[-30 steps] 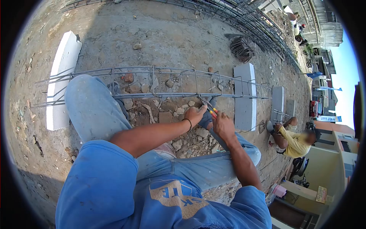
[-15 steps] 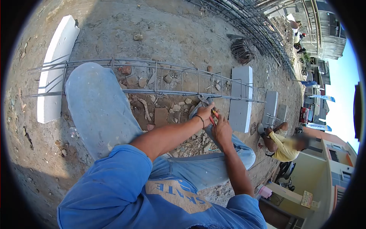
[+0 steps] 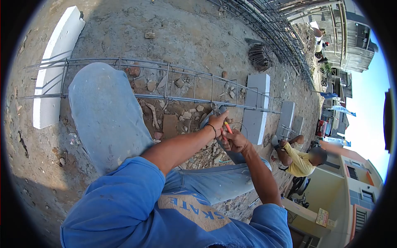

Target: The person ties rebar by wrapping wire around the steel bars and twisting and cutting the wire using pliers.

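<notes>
My right hand point(image 3: 236, 141) is closed on the red and yellow handles of the pliers point(image 3: 228, 127). The metal jaws lie just below the near bars of a long rebar cage point(image 3: 182, 99). My left hand point(image 3: 216, 122), with a dark band at the wrist, is closed beside the pliers' head; what its fingers pinch is hidden. A thin wire point(image 3: 240, 123) curves out to the right of my hands. The cage rests across a white block point(image 3: 46, 108) at the left and a grey block point(image 3: 254, 108) at the right.
Stones and broken brick point(image 3: 169, 126) lie under the cage. Bundled rebar cages point(image 3: 273, 29) and a wire coil point(image 3: 260, 57) lie at the upper right. A person in a yellow shirt point(image 3: 300, 163) sits at the right beside more blocks point(image 3: 286, 118).
The view has shifted, and the cage now slants more. The pliers' handles have turned in my right hand, whose fingers look looser. A curved wire now shows beside my hands.
</notes>
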Demonstrator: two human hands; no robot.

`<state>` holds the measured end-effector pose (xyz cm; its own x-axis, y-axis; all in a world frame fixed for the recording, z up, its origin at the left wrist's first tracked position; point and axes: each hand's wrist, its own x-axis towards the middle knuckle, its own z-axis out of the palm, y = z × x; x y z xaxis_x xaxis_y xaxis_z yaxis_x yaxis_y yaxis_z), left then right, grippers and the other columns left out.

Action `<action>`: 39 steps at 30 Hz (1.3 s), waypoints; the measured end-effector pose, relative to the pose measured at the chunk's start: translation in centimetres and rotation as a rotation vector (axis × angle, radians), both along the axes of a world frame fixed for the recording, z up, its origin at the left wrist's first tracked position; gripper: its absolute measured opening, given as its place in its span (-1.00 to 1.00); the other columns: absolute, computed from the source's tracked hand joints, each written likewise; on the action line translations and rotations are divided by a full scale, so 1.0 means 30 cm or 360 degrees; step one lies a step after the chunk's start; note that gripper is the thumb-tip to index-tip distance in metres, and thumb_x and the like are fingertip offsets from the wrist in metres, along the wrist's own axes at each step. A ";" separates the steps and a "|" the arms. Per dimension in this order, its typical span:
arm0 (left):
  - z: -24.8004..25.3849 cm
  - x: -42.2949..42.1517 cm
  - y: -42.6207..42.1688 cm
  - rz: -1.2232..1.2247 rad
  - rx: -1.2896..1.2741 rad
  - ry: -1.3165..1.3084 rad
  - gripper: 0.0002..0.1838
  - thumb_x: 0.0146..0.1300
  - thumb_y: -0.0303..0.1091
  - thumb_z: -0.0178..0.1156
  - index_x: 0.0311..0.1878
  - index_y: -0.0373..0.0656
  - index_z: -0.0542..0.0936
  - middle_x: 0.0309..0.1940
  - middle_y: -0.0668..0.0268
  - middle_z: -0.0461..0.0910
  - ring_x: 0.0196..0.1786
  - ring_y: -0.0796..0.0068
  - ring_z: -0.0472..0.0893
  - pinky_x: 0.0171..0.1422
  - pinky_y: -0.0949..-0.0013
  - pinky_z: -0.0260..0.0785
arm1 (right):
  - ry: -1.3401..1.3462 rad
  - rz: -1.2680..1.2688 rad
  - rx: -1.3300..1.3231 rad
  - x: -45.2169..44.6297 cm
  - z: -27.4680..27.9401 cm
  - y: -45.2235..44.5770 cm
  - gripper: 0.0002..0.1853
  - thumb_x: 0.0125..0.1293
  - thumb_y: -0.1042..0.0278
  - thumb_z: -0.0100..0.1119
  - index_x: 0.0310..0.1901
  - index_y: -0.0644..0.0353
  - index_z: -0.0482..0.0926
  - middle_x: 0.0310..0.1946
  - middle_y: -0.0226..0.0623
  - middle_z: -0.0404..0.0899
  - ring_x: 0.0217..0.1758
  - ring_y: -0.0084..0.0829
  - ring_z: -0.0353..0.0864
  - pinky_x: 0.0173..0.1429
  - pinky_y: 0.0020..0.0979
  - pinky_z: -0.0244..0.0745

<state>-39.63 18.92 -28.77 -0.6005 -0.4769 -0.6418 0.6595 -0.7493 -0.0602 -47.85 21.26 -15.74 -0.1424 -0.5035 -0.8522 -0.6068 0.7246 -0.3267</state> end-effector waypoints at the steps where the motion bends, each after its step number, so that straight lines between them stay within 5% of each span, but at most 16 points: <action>1: 0.000 -0.002 0.001 0.0010 0.0014 0.0001 -0.60 0.28 -0.03 0.40 -0.34 -0.16 0.53 -0.45 0.29 0.59 -0.31 0.27 0.71 -0.40 0.19 0.54 | -0.0026 0.0000 0.0016 0.013 0.004 0.015 -0.69 0.42 0.16 0.23 -0.11 0.28 0.54 -0.52 -0.31 0.51 -0.55 -0.39 0.49 -0.48 -0.33 0.39; 4: -0.016 -0.025 -0.009 -0.0162 -0.0023 -0.0211 -0.59 0.32 -0.06 0.36 -0.49 -0.11 0.50 -0.55 0.34 0.49 -0.33 0.29 0.69 -0.35 0.20 0.54 | -0.0085 -0.0018 0.0038 0.037 -0.011 0.078 -0.66 0.44 0.15 0.22 -0.05 0.32 0.53 -0.49 -0.29 0.52 -0.54 -0.39 0.49 -0.51 -0.34 0.35; 6: -0.031 -0.075 -0.005 0.0048 -0.0038 -0.0200 -0.56 0.36 -0.07 0.32 -0.55 -0.10 0.47 -0.56 0.32 0.50 -0.39 0.31 0.66 -0.32 0.21 0.53 | 0.0631 0.0939 -0.1330 0.050 -0.033 0.131 -0.58 0.37 0.17 0.24 0.06 0.34 0.46 -0.40 -0.25 0.51 -0.48 -0.26 0.50 -0.41 -0.29 0.41; 7: -0.038 -0.104 -0.009 0.0039 -0.0039 -0.0196 -0.56 0.36 -0.07 0.32 -0.55 -0.10 0.47 -0.56 0.32 0.50 -0.39 0.31 0.66 -0.32 0.21 0.53 | 0.0638 0.0932 -0.1327 0.056 -0.053 0.147 -0.58 0.37 0.17 0.24 0.06 0.34 0.46 -0.40 -0.25 0.51 -0.48 -0.26 0.50 -0.41 -0.29 0.41; 9: -0.008 -0.105 -0.034 0.0038 0.0132 -0.0215 -0.54 0.38 -0.09 0.31 -0.58 -0.12 0.45 -0.58 0.32 0.50 -0.48 0.34 0.60 -0.32 0.24 0.51 | 0.1861 0.1595 -0.1344 0.099 -0.078 0.179 -0.46 0.30 0.20 0.23 0.21 0.36 0.38 -0.26 -0.15 0.53 -0.27 -0.16 0.58 -0.23 -0.21 0.49; 10: 0.007 -0.098 -0.039 -0.0025 0.0162 -0.0270 -0.52 0.39 -0.10 0.29 -0.60 -0.13 0.43 -0.57 0.30 0.51 -0.51 0.34 0.59 -0.38 0.23 0.50 | 0.1966 0.1555 -0.1122 0.085 -0.121 0.192 -0.40 0.30 0.19 0.19 0.28 0.38 0.36 -0.18 -0.16 0.52 -0.10 -0.14 0.58 -0.09 -0.16 0.48; 14: -0.030 -0.125 -0.017 0.0001 0.0172 -0.0323 -0.53 0.38 -0.11 0.30 -0.60 -0.13 0.45 -0.59 0.30 0.51 -0.51 0.33 0.60 -0.47 0.24 0.45 | 0.1795 0.1459 -0.1017 0.039 -0.192 0.165 -0.36 0.34 0.17 0.17 0.35 0.39 0.31 -0.23 -0.14 0.59 -0.20 -0.12 0.65 -0.17 -0.15 0.52; 20: 0.038 0.065 -0.023 -0.0362 -0.0043 -0.0080 -0.56 0.24 -0.04 0.43 -0.13 -0.23 0.55 -0.26 0.12 0.70 -0.38 0.30 0.68 -0.52 0.20 0.47 | 0.0465 0.0987 -0.0604 -0.033 -0.084 0.055 -0.63 0.37 0.21 0.24 0.01 0.37 0.53 -0.42 -0.05 0.67 -0.49 -0.25 0.69 -0.38 -0.27 0.57; 23: 0.026 0.064 -0.015 -0.0258 -0.0121 0.0016 -0.61 0.26 -0.06 0.41 -0.16 -0.21 0.57 -0.31 0.20 0.68 -0.35 0.31 0.68 -0.50 0.21 0.48 | -0.1089 -0.0939 0.0228 -0.078 -0.087 0.068 -0.72 0.33 0.25 0.34 -0.18 0.34 0.58 -0.47 -0.22 0.63 -0.49 -0.46 0.61 -0.43 -0.47 0.50; 29: -0.034 -0.039 -0.006 -0.0181 -0.0083 -0.0416 -0.64 0.32 -0.16 0.36 -0.48 -0.18 0.52 -0.60 0.31 0.50 -0.52 0.37 0.57 -0.52 0.26 0.37 | -0.0075 0.0201 -0.0205 0.042 -0.026 0.068 -0.62 0.33 0.37 0.23 0.09 0.39 0.45 -0.30 -0.12 0.61 -0.25 -0.18 0.67 -0.22 -0.22 0.59; 31: -0.035 -0.099 -0.004 -0.0118 -0.0128 -0.0554 -0.62 0.33 -0.17 0.35 -0.51 -0.16 0.50 -0.63 0.30 0.49 -0.57 0.36 0.53 -0.52 0.26 0.35 | 0.1181 0.1141 -0.1014 0.088 -0.093 0.159 -0.45 0.28 0.39 0.21 0.27 0.38 0.33 -0.06 0.07 0.58 0.02 -0.03 0.63 -0.02 -0.13 0.58; 32: -0.018 -0.111 -0.028 -0.0087 0.0048 -0.0521 -0.62 0.34 -0.17 0.33 -0.53 -0.15 0.48 -0.64 0.30 0.49 -0.60 0.36 0.51 -0.52 0.26 0.35 | 0.1557 0.1132 -0.0659 0.188 -0.052 0.147 -0.37 0.29 0.38 0.17 0.36 0.33 0.22 0.12 0.19 0.48 0.21 0.02 0.51 0.12 -0.11 0.52; 35: -0.033 -0.144 -0.052 -0.0060 0.0124 -0.0532 -0.59 0.35 -0.16 0.32 -0.56 -0.13 0.45 -0.63 0.29 0.49 -0.64 0.36 0.48 -0.54 0.26 0.33 | 0.1535 0.1166 -0.0814 0.069 -0.159 0.158 -0.29 0.24 0.30 0.29 0.37 0.35 0.24 0.00 0.02 0.55 0.05 -0.05 0.62 -0.10 -0.17 0.60; 36: -0.013 -0.114 -0.064 -0.0118 0.0125 -0.0455 -0.60 0.34 -0.14 0.34 -0.52 -0.15 0.47 -0.59 0.28 0.53 -0.60 0.35 0.52 -0.50 0.25 0.37 | 0.1556 0.1233 -0.0966 0.064 -0.157 0.134 -0.49 0.29 0.29 0.28 0.20 0.34 0.41 -0.22 -0.08 0.60 -0.25 -0.17 0.68 -0.24 -0.25 0.62; 37: 0.006 -0.080 -0.039 -0.0203 0.0140 -0.0380 -0.60 0.33 -0.11 0.35 -0.48 -0.17 0.49 -0.55 0.28 0.56 -0.55 0.34 0.56 -0.46 0.25 0.40 | 0.1552 0.1225 -0.0949 0.042 -0.138 0.122 -0.49 0.29 0.29 0.28 0.20 0.34 0.41 -0.22 -0.08 0.60 -0.25 -0.17 0.68 -0.24 -0.25 0.62; 39: -0.033 -0.042 -0.018 -0.0121 0.0054 -0.0239 -0.64 0.32 -0.09 0.37 -0.33 -0.19 0.54 -0.40 0.25 0.64 -0.43 0.29 0.63 -0.31 0.18 0.50 | 0.0327 0.0303 0.0052 0.070 -0.004 0.004 -0.72 0.38 0.29 0.24 -0.03 0.33 0.54 -0.44 -0.21 0.58 -0.53 -0.30 0.61 -0.46 -0.33 0.57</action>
